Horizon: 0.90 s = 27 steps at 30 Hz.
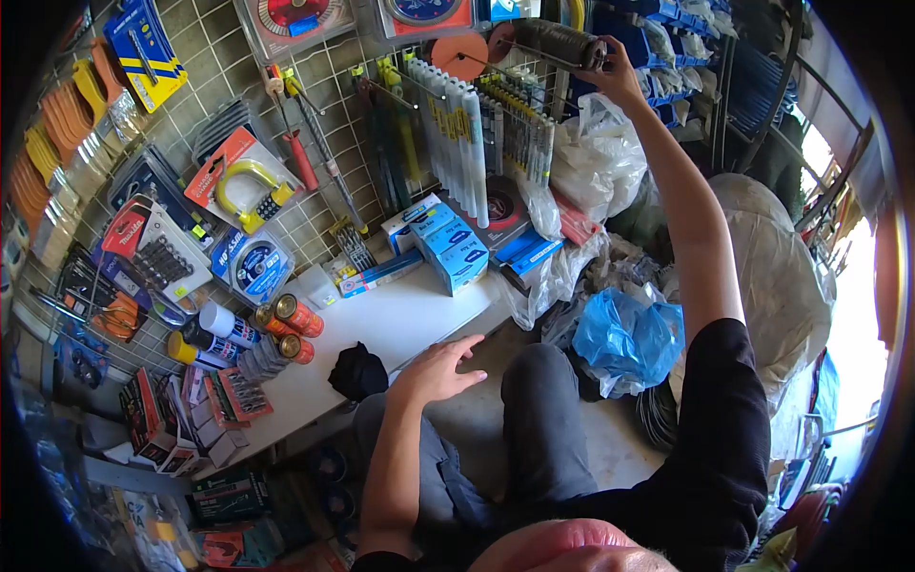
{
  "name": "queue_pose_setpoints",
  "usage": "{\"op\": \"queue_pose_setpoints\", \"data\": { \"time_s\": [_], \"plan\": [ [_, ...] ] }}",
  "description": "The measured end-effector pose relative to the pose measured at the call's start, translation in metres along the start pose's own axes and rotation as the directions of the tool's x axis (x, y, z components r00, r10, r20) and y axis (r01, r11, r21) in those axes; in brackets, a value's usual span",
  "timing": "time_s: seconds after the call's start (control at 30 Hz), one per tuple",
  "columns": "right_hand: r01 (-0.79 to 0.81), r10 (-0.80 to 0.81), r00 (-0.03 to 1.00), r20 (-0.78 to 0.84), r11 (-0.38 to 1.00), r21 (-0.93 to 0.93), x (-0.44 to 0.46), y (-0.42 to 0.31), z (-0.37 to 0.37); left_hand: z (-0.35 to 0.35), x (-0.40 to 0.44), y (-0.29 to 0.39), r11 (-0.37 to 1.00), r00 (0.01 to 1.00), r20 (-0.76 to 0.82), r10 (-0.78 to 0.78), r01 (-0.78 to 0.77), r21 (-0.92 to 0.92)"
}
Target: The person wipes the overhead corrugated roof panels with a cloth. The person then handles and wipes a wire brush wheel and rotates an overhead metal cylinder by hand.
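Note:
My right hand (615, 71) is raised at the top right, its fingers wrapped round the near end of a dark cylindrical stack of discs (558, 43) on the wire rack. Left of that stack hangs an orange disc (458, 57). Below it, long white packaged rods (448, 133) hang from hooks. My left hand (441, 372) hovers over my left knee near the edge of the white shelf (381, 329), fingers apart and holding nothing. A black cloth-like bundle (359, 373) lies on the shelf to its left.
Blue boxes (453, 250) stand on the shelf. Spray cans (229, 324) and orange cans (300, 315) are at the left. A blue plastic bag (627, 336) and clear bags (600, 157) lie at the right. Packaged tools hang on the wire grid (334, 71).

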State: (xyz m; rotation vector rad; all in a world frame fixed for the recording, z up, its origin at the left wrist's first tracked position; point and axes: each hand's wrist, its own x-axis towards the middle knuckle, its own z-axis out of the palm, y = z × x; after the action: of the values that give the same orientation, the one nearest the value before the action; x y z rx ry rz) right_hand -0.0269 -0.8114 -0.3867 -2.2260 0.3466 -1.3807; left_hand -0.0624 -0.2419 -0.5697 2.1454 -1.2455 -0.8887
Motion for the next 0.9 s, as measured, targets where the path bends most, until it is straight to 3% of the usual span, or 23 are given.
{"op": "queue_pose_setpoints", "data": {
  "time_s": [0.13, 0.2, 0.23, 0.33, 0.43, 0.47, 0.6, 0.67, 0.77, 0.9],
  "plan": [
    [-0.008, 0.01, 1.0, 0.021, 0.997, -0.076, 0.0, 0.004, -0.002, -0.001, 0.0, 0.001, 1.0, 1.0, -0.002, -0.01, 0.01, 0.012],
    [-0.209, 0.203, 0.977, 0.059, 0.881, 0.424, -0.004, 0.01, -0.009, -0.001, 0.0, 0.002, 1.0, 0.999, 0.011, -0.031, 0.031, -0.001],
    [-0.21, 0.204, 0.977, 0.061, 0.882, 0.422, -0.001, 0.013, -0.01, 0.0, 0.0, 0.002, 1.0, 0.999, 0.013, -0.031, 0.031, -0.004],
    [-0.373, 0.45, 0.893, -0.01, 0.754, 0.54, 0.008, 0.022, -0.005, 0.001, 0.0, 0.001, 0.999, 0.999, 0.009, -0.03, 0.03, 0.038],
    [-0.381, 0.374, 0.922, 0.1, 0.826, 0.415, 0.017, 0.034, -0.007, 0.0, 0.0, 0.002, 0.999, 0.999, 0.022, -0.039, 0.038, 0.022],
    [-0.399, 0.357, 0.916, 0.181, 0.775, 0.49, 0.017, 0.037, -0.005, 0.0, 0.0, 0.001, 0.999, 0.999, 0.015, -0.041, 0.04, 0.022],
    [-0.389, 0.362, 0.92, 0.152, 0.791, 0.473, 0.019, 0.039, -0.002, 0.001, 0.003, 0.0, 0.999, 0.999, 0.014, -0.04, 0.04, 0.025],
    [-0.372, 0.385, 0.922, 0.041, 0.852, 0.368, 0.016, 0.037, -0.004, 0.002, 0.004, -0.002, 0.999, 1.0, 0.008, -0.025, 0.025, 0.041],
    [-0.37, 0.388, 0.92, 0.055, 0.815, 0.446, 0.014, 0.033, -0.002, 0.003, 0.006, -0.002, 0.999, 1.0, 0.006, -0.007, 0.007, 0.049],
    [-0.356, 0.383, 0.924, 0.012, 0.845, 0.4, 0.012, 0.034, -0.001, 0.003, 0.007, -0.002, 0.999, 1.0, 0.002, 0.004, -0.004, 0.052]
  ]
}}
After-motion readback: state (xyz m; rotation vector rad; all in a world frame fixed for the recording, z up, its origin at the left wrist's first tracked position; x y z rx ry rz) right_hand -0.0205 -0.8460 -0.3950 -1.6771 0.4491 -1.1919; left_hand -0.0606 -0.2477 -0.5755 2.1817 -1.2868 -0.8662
